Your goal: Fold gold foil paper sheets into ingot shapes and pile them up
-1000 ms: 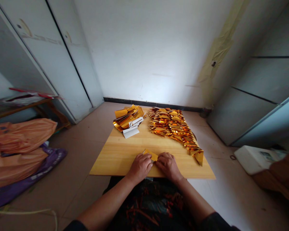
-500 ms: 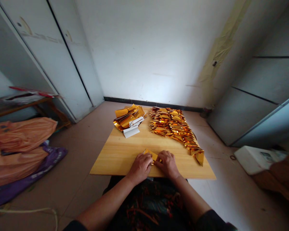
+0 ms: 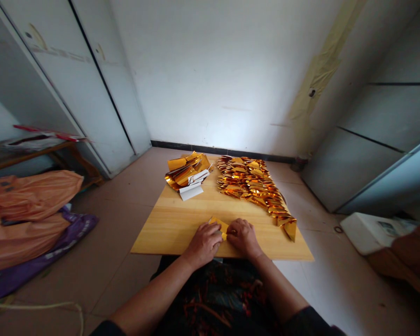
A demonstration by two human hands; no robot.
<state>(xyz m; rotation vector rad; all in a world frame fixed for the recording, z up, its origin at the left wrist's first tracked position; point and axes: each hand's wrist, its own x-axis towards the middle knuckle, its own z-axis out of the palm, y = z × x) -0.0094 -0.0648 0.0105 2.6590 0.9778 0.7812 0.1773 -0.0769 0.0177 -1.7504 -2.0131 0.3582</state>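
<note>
Near the front edge of the wooden board (image 3: pixel 175 228), a piece of gold foil paper (image 3: pixel 218 224) lies between my two hands. My left hand (image 3: pixel 205 242) is closed on its left side, fingers curled over it. On its right side my right hand (image 3: pixel 243 237) presses with bent fingers. Much of the paper is hidden beneath the fingers. At the board's far left sits a loose pile of gold foil sheets (image 3: pixel 184 169), some showing white backs (image 3: pixel 191 191). Rows of folded gold foil pieces (image 3: pixel 247 179) overlap along the far right, ending in a pointed one (image 3: pixel 290 229).
An orange bag (image 3: pixel 28 200) and a purple bag (image 3: pixel 66 238) lie on the floor at left, below a wooden bench (image 3: pixel 52 151). A white box (image 3: pixel 367 231) stands at right. Grey cabinets (image 3: pixel 70 70) and a white wall (image 3: pixel 213 74) surround the board.
My fingers have shifted slightly on the gold foil paper, and a bit more of it shows between my hands. The piles have stayed in place.
</note>
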